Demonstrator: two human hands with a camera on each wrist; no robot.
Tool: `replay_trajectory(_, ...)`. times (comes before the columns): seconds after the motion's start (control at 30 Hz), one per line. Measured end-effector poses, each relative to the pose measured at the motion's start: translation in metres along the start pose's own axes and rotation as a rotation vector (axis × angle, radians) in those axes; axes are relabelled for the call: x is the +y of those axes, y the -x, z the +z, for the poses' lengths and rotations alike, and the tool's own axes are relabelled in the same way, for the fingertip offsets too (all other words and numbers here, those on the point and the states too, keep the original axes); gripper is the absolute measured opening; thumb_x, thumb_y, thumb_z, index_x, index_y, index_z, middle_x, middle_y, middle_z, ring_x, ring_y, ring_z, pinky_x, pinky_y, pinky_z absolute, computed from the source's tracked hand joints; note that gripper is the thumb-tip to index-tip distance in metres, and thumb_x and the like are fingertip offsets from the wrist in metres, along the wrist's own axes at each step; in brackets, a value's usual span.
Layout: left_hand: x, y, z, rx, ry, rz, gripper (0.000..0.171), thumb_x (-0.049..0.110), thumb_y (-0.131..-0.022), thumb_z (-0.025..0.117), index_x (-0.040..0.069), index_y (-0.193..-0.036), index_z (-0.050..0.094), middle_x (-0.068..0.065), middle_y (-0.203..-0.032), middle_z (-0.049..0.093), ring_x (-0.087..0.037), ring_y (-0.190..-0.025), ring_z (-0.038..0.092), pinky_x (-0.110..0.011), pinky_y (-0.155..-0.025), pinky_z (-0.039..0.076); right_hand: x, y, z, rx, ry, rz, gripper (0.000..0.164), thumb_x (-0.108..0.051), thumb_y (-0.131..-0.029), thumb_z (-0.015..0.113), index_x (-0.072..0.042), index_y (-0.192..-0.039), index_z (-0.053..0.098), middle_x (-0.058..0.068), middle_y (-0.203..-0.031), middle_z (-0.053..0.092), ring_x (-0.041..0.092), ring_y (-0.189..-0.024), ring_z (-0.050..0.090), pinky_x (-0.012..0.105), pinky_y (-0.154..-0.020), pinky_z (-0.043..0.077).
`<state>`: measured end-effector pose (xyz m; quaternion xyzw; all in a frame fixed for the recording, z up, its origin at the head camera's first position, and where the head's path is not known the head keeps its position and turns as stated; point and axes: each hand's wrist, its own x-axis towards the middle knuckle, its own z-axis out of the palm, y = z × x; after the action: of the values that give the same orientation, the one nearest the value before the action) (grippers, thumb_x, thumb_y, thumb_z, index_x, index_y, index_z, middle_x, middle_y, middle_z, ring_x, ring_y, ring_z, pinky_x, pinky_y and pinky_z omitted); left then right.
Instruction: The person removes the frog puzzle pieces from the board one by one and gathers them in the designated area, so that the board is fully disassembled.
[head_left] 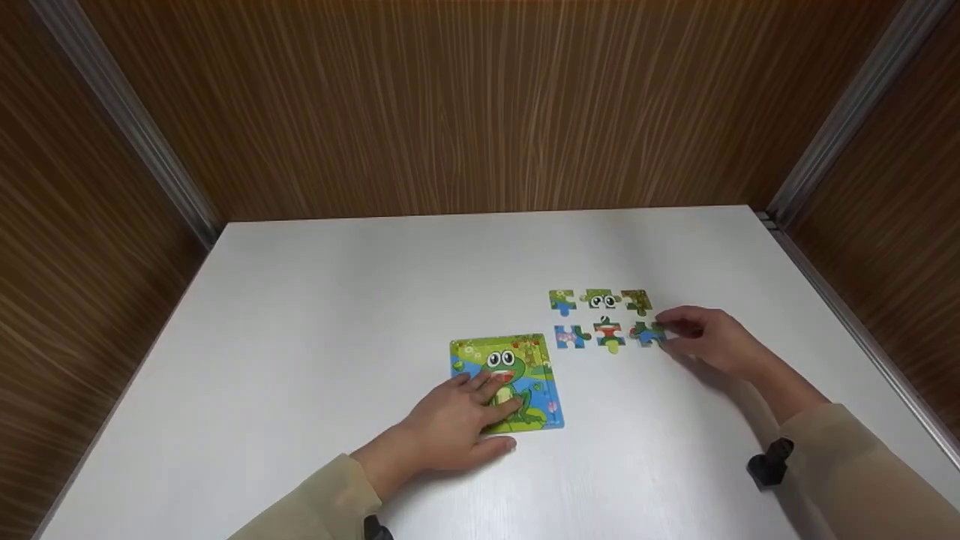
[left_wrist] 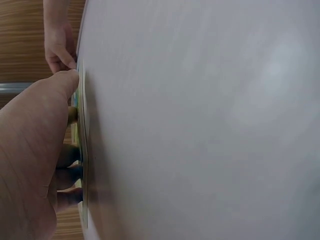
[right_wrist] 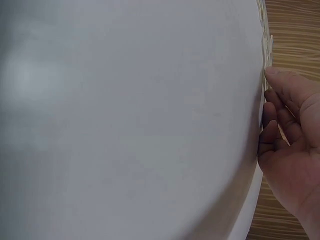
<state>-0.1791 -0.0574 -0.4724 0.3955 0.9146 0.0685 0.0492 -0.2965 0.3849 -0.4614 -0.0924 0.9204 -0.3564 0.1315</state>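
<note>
A square frog puzzle board [head_left: 541, 375] lies flat on the white table. My left hand [head_left: 454, 427] rests on it with fingers spread over the frog picture, the thumb beside its near edge. To its right, loose jigsaw pieces are set out in two rows. At the right end of the nearer row, my right hand [head_left: 709, 341] pinches a blue and green puzzle piece [head_left: 646, 334] by its right side between thumb and fingers. Left of it is a piece with the red mouth [head_left: 609, 334]. The right wrist view shows that hand [right_wrist: 292, 120] low at the table surface.
The farther row holds a corner piece [head_left: 561, 301], a piece with the eyes [head_left: 601, 300] and a brown-green piece [head_left: 636, 301]. A pink and blue piece [head_left: 571, 337] begins the nearer row. Wood-grain panels [head_left: 480, 105] wall the white table [head_left: 322, 300] at back and sides.
</note>
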Motion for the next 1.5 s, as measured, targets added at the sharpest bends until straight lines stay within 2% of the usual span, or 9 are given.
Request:
replay_trajectory(0.13, 0.0003, 0.0000, 0.0004, 0.012, -0.021, 0.006, 0.062, 0.060, -0.111, 0.034, 0.026, -0.160, 0.050, -0.011, -0.169, 0.035, -0.037, -0.152, 0.039, -0.050, -0.122, 0.037, 0.0019, -0.0004, 0.0010, 0.006, 0.015, -0.009, 0.049, -0.016, -0.099, 0.076, -0.006, -0.145, 0.062, 0.019, -0.145, 0.063, 0.040, -0.133, 0.058, 0.048, -0.101, 0.055)
replay_trajectory(0.4, 0.0002, 0.0002, 0.0009, 0.006, -0.011, 0.003, 0.063, 0.060, -0.111, 0.033, 0.026, -0.161, 0.049, -0.011, -0.170, 0.032, -0.037, -0.153, 0.038, -0.050, -0.122, 0.036, 0.0033, -0.0010, 0.0011, 0.008, -0.003, 0.006, 0.049, -0.015, -0.100, 0.076, -0.006, -0.145, 0.062, 0.019, -0.146, 0.062, 0.040, -0.134, 0.057, 0.045, -0.098, 0.056)
replay_trajectory(0.73, 0.0001, 0.0007, -0.0001, -0.005, 0.013, -0.007, 0.063, 0.061, -0.111, 0.034, 0.026, -0.161, 0.048, -0.010, -0.171, 0.030, -0.037, -0.154, 0.035, -0.051, -0.123, 0.035, 0.0012, -0.0008, 0.0014, 0.011, -0.013, 0.014, 0.051, -0.016, -0.099, 0.077, -0.006, -0.146, 0.061, 0.019, -0.147, 0.062, 0.040, -0.134, 0.057, 0.047, -0.101, 0.055)
replay_trajectory(1.13, 0.0008, 0.0010, 0.0003, -0.006, 0.032, -0.016, 0.062, 0.060, -0.110, 0.036, 0.026, -0.160, 0.050, -0.008, -0.171, 0.031, -0.035, -0.154, 0.036, -0.050, -0.123, 0.034, 0.0034, 0.0005, 0.0012, 0.007, -0.041, -0.021, 0.050, -0.019, -0.099, 0.078, -0.004, -0.145, 0.062, 0.020, -0.146, 0.061, 0.041, -0.135, 0.056, 0.028, -0.092, 0.055)
replay_trajectory(1.5, 0.0002, 0.0006, -0.0001, -0.014, 0.044, -0.024, 0.063, 0.061, -0.110, 0.036, 0.027, -0.161, 0.049, -0.007, -0.172, 0.029, -0.034, -0.155, 0.034, -0.050, -0.124, 0.033, 0.0034, 0.0002, 0.0015, 0.010, -0.043, -0.005, 0.052, -0.021, -0.099, 0.079, -0.006, -0.146, 0.062, 0.019, -0.148, 0.060, 0.040, -0.135, 0.056, 0.033, -0.095, 0.055)
